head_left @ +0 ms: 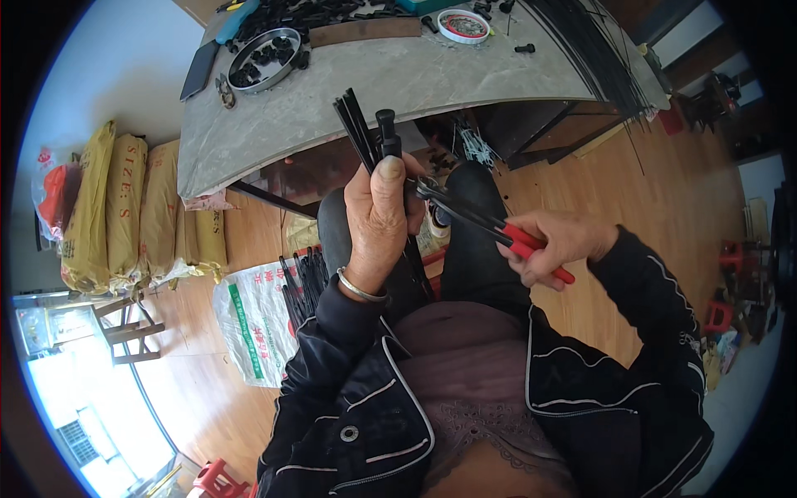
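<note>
Gripping a bundle of thin black rods (355, 124), the left hand (378, 217) was raised in front of the person's chest with its fingers wrapped shut around them, the thumb lying flat along the front. The rods fanned upward out of the fist toward the table edge and ran down below the hand past the wrist, where a silver bangle (359, 288) sat. A short black cylindrical piece (387, 133) stood up just above the thumb, beside the rods; whether it was fitted onto one of them could not be told. The right hand (558, 245) was closed around the red handles of a pair of pliers (486, 228), whose dark jaws pointed left and met the bundle right beside the left hand's fingers. Both hands hovered over the person's lap, below the edge of a grey marble-patterned table (349, 91). On that table lay a round metal tray (264, 60) filled with small black parts, a white-rimmed round tin (463, 26), and a long sheaf of black rods (594, 50) at its right end. Leaning on the wooden floor to the left were a white plastic sack (257, 319) holding more black rods and a row of yellow sacks (137, 207).
</note>
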A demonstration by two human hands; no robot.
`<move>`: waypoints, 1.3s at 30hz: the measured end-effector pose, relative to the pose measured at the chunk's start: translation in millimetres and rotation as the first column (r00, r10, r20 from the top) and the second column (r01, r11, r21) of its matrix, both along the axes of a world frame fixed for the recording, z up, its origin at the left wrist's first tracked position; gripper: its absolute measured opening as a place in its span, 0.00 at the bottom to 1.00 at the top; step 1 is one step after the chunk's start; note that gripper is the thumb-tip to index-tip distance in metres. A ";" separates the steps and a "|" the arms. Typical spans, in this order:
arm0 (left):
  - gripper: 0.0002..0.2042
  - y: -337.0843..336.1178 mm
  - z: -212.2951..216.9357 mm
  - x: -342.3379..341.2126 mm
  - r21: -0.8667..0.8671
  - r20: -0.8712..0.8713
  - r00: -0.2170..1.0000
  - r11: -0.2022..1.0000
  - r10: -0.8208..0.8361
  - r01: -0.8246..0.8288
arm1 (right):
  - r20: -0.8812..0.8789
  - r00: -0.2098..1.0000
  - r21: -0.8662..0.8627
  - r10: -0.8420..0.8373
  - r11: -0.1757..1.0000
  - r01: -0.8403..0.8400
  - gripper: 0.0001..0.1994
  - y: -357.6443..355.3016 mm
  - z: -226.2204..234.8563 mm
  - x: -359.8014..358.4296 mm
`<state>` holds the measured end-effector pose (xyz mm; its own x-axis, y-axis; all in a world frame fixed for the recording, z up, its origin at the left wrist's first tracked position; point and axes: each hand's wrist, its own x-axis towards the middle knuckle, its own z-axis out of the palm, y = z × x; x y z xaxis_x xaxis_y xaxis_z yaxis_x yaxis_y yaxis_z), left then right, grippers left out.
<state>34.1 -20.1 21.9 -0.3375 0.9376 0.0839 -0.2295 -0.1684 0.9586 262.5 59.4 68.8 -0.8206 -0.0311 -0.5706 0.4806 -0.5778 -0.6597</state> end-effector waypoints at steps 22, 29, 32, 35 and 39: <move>0.34 9.4 0.7 -15.2 -0.009 0.023 0.972 0.972 -0.235 0.235 | 0.007 0.979 0.204 -0.203 0.959 0.197 0.19 -35.6 13.2 -33.7; 0.32 10.8 -2.6 -16.9 0.034 0.102 0.949 0.954 -0.299 0.297 | 0.066 0.996 0.287 -0.065 0.957 0.043 0.18 -20.5 13.8 -27.1; 0.32 14.0 -2.2 -16.0 0.036 0.103 0.948 0.953 -0.302 0.300 | 0.017 0.996 0.339 -0.091 0.937 0.080 0.18 -21.7 6.9 -28.6; 0.33 13.8 0.9 -13.2 0.010 0.094 0.952 0.957 -0.290 0.291 | 0.060 0.990 0.335 -0.126 0.937 0.098 0.18 -29.5 2.0 -30.4; 0.33 15.4 -1.7 -15.0 0.003 0.075 0.959 0.961 -0.275 0.275 | 0.060 0.979 0.233 -0.196 0.956 0.177 0.20 -40.1 -10.9 -38.1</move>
